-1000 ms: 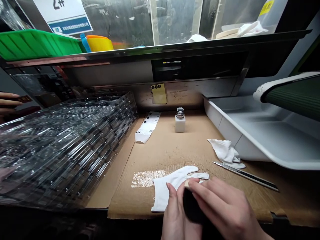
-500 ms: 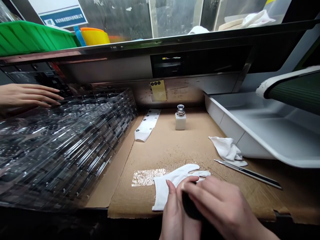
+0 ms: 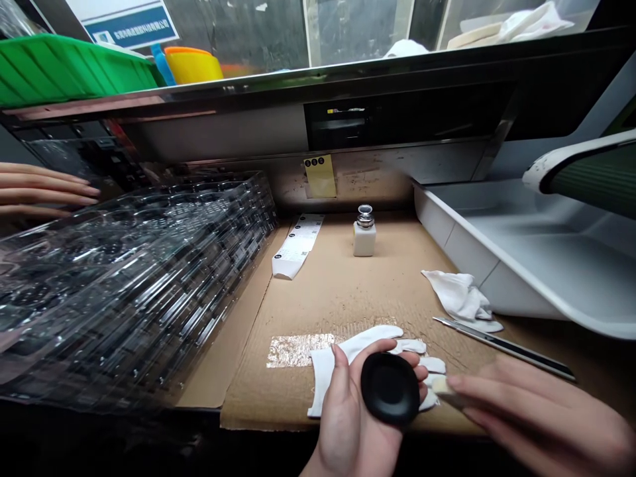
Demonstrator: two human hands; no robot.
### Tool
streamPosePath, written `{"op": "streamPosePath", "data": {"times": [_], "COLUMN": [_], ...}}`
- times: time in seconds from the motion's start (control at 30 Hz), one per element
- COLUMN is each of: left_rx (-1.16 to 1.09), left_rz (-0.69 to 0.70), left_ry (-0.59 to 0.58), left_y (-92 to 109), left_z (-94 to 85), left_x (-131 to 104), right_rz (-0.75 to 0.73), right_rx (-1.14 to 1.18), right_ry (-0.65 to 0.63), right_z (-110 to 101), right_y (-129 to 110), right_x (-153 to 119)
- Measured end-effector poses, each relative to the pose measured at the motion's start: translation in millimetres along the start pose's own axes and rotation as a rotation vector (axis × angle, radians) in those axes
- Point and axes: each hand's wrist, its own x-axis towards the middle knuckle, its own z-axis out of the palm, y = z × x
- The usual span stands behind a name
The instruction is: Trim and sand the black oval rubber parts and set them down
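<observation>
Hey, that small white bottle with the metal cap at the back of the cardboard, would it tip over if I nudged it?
The white bottle looks squat with a square base, so probably stable. Its metal cap likely adds top weight; a push up high might tip it.

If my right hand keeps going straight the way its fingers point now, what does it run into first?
The right hand points left, a small pale piece at its fingertips. First in line is probably the white glove edge, then the black oval part in the left hand; depth is unclear.

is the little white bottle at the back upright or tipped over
Upright. The white bottle stands on its base on the cardboard sheet, with its metal cap on top.
</observation>
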Motion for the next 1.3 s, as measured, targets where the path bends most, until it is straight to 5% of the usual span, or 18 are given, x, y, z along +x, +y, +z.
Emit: {"op": "streamPosePath", "data": {"times": [0.23, 0.47, 1.13, 1.3], "left_rx": [-0.006, 0.099, 0.232, 0.154], "left_rz": [0.073, 0.194, 0.271, 0.296], "left_ry": [-0.040, 0.052, 0.166, 0.107], "left_y": [-9, -15, -19, -20], "left_z": [5.2, 5.4, 4.9, 6.4], "left_x": [0, -3, 1, 2], "right_rz": [0.228, 0.126, 0.125, 0.137], "right_rx": [0.027, 0.065, 0.077, 0.040], "right_ry": [0.258, 0.306, 0.368, 0.360], "right_z": [31, 60, 64, 63], "right_y": [-21, -45, -48, -46], "right_x": [9, 18, 26, 28]}}
